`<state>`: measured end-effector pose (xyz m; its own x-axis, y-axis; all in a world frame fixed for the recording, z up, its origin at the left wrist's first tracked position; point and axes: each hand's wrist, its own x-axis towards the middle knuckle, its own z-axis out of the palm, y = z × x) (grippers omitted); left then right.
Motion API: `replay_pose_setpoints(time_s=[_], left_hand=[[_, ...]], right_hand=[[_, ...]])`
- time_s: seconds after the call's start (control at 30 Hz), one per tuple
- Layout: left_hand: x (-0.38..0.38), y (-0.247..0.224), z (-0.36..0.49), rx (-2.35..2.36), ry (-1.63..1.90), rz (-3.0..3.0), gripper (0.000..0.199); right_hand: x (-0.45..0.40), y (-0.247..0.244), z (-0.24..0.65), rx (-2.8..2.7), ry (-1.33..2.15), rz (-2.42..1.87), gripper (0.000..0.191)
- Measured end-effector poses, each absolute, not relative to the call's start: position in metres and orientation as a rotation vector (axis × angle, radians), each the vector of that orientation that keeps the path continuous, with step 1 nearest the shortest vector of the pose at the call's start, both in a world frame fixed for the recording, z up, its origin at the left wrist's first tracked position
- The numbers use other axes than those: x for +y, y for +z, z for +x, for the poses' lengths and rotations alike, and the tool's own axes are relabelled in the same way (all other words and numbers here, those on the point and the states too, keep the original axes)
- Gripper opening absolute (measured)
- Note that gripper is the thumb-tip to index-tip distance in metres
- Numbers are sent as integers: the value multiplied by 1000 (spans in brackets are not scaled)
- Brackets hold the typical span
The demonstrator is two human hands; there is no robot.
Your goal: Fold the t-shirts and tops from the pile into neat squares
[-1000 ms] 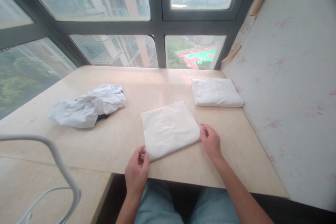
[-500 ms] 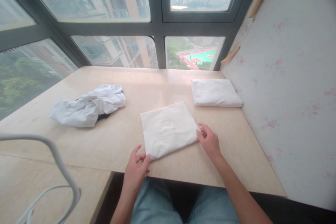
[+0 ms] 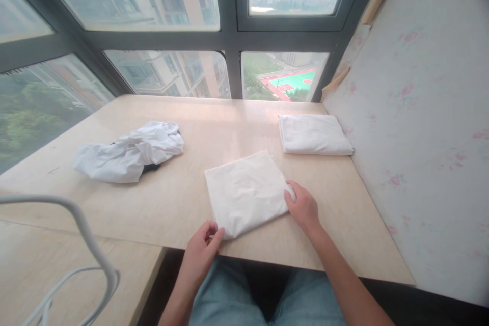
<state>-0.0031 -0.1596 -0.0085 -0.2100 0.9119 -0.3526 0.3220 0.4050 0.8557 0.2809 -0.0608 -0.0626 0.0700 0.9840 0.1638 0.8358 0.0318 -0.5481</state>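
Observation:
A folded white cloth (image 3: 248, 193) lies flat on the table in front of me, turned slightly at an angle. At its near left corner my left hand (image 3: 202, 252) is closed, thumb and fingers pinching the cloth's edge. My right hand (image 3: 303, 208) grips the right corner, the thumb on top and the fingers partly hidden behind the fabric. Beyond it, near the wall, rests a second folded white cloth (image 3: 315, 135), neatly squared. To the left lies a crumpled white garment (image 3: 132, 155) with some dark fabric showing beneath it.
The pale tabletop (image 3: 229, 122) meets a grey window frame (image 3: 171, 42) at the back and a flowered wall (image 3: 431, 153) on the right. A thick grey-white curved tube (image 3: 82, 229) stands at the lower left, over another pale surface. My legs in jeans (image 3: 229, 295) are below the front edge.
The folded cloth has shifted slightly toward me. The left hand's fingers have closed in on its near left corner, and the right hand has wrapped more around the right corner.

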Motion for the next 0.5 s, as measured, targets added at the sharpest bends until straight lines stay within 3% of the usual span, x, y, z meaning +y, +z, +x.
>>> replay_pose_setpoints(time_s=[0.5], left_hand=[[-164, -12, 1, 1630, 773, 908, 50]], right_hand=[[-59, -60, 281, -1806, 374, -1878, 42]])
